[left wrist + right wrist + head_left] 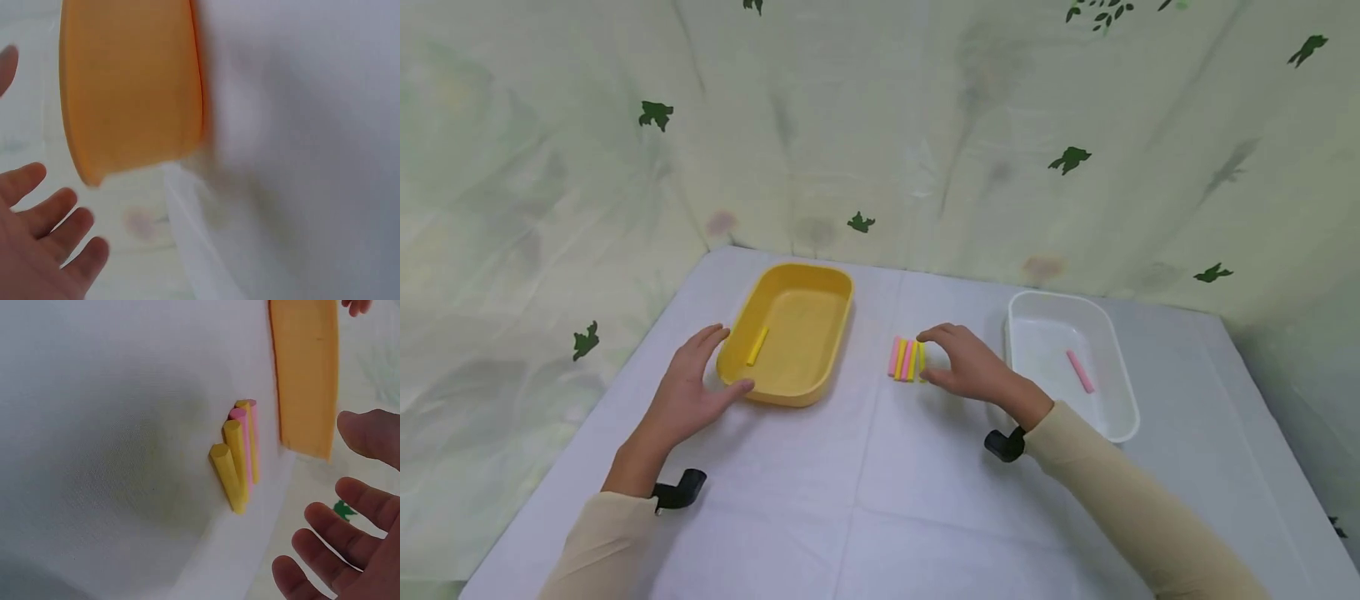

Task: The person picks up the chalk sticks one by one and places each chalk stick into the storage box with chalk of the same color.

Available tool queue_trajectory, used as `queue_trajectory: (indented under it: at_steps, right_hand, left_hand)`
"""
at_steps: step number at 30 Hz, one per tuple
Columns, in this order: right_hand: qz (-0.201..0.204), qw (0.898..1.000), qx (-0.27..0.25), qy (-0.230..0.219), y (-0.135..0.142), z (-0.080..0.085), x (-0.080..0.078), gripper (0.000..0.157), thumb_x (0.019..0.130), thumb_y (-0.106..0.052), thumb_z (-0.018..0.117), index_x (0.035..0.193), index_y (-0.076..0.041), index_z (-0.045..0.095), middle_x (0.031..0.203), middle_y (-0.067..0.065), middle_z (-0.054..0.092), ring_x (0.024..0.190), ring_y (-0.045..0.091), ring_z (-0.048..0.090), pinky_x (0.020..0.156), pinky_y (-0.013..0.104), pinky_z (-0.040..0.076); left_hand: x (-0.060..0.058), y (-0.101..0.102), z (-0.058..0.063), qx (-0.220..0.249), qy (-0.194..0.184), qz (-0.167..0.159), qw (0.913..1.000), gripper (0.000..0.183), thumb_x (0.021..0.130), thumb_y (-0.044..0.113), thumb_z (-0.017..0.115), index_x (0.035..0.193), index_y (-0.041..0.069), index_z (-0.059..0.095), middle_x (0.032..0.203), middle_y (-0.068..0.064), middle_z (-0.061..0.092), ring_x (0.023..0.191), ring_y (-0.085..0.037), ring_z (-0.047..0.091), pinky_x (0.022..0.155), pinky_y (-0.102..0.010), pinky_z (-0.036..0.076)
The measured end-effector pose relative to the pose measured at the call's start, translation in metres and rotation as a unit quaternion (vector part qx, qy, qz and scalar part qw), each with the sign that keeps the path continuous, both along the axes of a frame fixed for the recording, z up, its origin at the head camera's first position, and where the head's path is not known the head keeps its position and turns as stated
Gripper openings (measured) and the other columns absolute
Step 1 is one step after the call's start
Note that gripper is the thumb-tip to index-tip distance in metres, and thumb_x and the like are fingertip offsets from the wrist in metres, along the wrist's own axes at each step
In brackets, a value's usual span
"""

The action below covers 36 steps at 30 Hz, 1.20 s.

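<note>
A row of short pink and yellow six-sided sticks (pixel 903 358) lies side by side on the table. My right hand (pixel 966 362) hovers at the row's right end, thumb and fingers spread around a gap and holding nothing. The right wrist view shows the end yellow stick (pixel 227 478) angled slightly away from its neighbours. At the near left corner of the yellow tray (pixel 808 393) is my left hand (pixel 683 396), with thumb and fingers apart and nothing held. One yellow stick (pixel 757 347) lies inside that tray.
On the right stands a white tray (pixel 1122 375) with one pink stick (pixel 1080 372) in it. A white cloth covers the table (pixel 850 533). Behind it hangs a pale curtain (pixel 910 125) with dark green leaf shapes.
</note>
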State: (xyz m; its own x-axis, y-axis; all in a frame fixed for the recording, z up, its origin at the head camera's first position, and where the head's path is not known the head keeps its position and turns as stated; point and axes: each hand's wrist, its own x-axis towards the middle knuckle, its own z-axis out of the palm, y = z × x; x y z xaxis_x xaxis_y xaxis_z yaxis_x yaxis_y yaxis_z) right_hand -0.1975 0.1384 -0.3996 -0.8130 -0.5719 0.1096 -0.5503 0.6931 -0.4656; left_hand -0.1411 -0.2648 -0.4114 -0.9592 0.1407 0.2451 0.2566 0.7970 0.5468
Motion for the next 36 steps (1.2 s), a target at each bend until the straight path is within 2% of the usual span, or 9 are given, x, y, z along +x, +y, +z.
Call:
queue_trajectory:
  at_steps: [4,6,8,14,19,22,26,31,36]
  right_hand:
    - [-0.005,0.999,0.019,-0.042,-0.002,-0.005,-0.009,0.051,0.089,-0.022,0.070,0.134,-0.001,0.057,0.135,0.017,0.059,0.127,0.037,0.052,0.107,0.050,0.046]
    - [-0.009,0.998,0.027,-0.060,-0.002,-0.006,-0.012,0.052,0.089,-0.023,0.069,0.134,-0.002,0.056,0.136,0.017,0.058,0.128,0.037,0.051,0.108,0.050,0.046]
    - [-0.014,0.997,0.036,-0.072,-0.001,-0.008,-0.015,0.053,0.088,-0.023,0.069,0.135,-0.002,0.056,0.137,0.017,0.057,0.129,0.036,0.051,0.109,0.049,0.045]
    - [-0.033,0.994,0.060,-0.085,0.003,-0.009,-0.029,0.059,0.088,-0.028,0.071,0.139,-0.004,0.053,0.142,0.018,0.053,0.132,0.038,0.048,0.111,0.051,0.043]
    - [-0.039,0.991,0.063,-0.111,0.001,-0.014,-0.040,0.066,0.087,-0.033,0.073,0.142,-0.006,0.050,0.146,0.018,0.050,0.136,0.038,0.045,0.114,0.052,0.040]
    - [-0.040,0.991,0.055,-0.117,-0.003,-0.021,-0.045,0.068,0.085,-0.034,0.074,0.143,-0.005,0.050,0.146,0.019,0.050,0.137,0.038,0.044,0.115,0.052,0.039]
    - [-0.043,0.991,0.047,-0.118,-0.010,-0.033,-0.046,0.072,0.083,-0.036,0.076,0.143,-0.005,0.050,0.147,0.020,0.049,0.137,0.039,0.043,0.114,0.052,0.039]
    - [-0.035,0.993,0.058,-0.100,-0.020,-0.039,-0.044,0.077,0.081,-0.041,0.077,0.143,-0.005,0.049,0.145,0.021,0.049,0.134,0.040,0.046,0.111,0.052,0.043]
    - [-0.047,0.991,0.087,-0.092,-0.028,-0.041,-0.045,0.079,0.078,-0.046,0.078,0.143,-0.009,0.050,0.146,0.018,0.049,0.131,0.038,0.047,0.106,0.055,0.045]
  left_hand:
    - [-0.003,-0.015,-0.002,0.029,-0.117,-0.001,0.9927,0.093,0.087,0.038,0.075,0.156,0.005,0.023,0.159,-0.025,0.028,0.144,-0.048,0.028,0.113,-0.070,0.028]
    - [-0.006,-0.018,-0.006,0.043,-0.153,-0.003,0.9872,0.093,0.089,0.041,0.072,0.158,0.007,0.019,0.161,-0.023,0.027,0.146,-0.046,0.027,0.114,-0.067,0.030]
    - [-0.010,-0.018,-0.011,0.060,-0.173,-0.004,0.9832,0.090,0.091,0.040,0.070,0.158,0.007,0.020,0.161,-0.021,0.028,0.146,-0.044,0.030,0.115,-0.064,0.032]
    - [-0.019,-0.019,-0.018,0.107,-0.187,-0.018,0.9763,0.086,0.093,0.034,0.069,0.157,0.005,0.020,0.161,-0.021,0.029,0.144,-0.042,0.036,0.115,-0.058,0.037]
    - [-0.018,-0.027,-0.019,0.129,-0.214,-0.025,0.9680,0.089,0.093,0.038,0.068,0.160,0.012,0.015,0.165,-0.016,0.024,0.143,-0.042,0.039,0.111,-0.054,0.041]
    - [-0.016,-0.032,-0.023,0.144,-0.213,-0.028,0.9661,0.089,0.093,0.035,0.068,0.160,0.013,0.014,0.166,-0.014,0.022,0.145,-0.041,0.037,0.109,-0.033,0.047]
    - [-0.013,-0.035,-0.027,0.166,-0.204,-0.028,0.9643,0.088,0.094,0.028,0.068,0.160,0.012,0.013,0.167,-0.013,0.019,0.148,-0.040,0.032,0.101,-0.006,0.041]
    - [-0.011,-0.034,-0.027,0.202,-0.197,-0.026,0.9590,0.085,0.094,0.022,0.067,0.160,0.013,0.015,0.167,-0.012,0.019,0.150,-0.039,0.028,0.100,-0.001,0.038]
    - [-0.011,-0.032,-0.026,0.229,-0.193,-0.022,0.9537,0.084,0.093,0.020,0.067,0.160,0.014,0.016,0.167,-0.010,0.019,0.153,-0.037,0.022,0.102,-0.001,0.036]
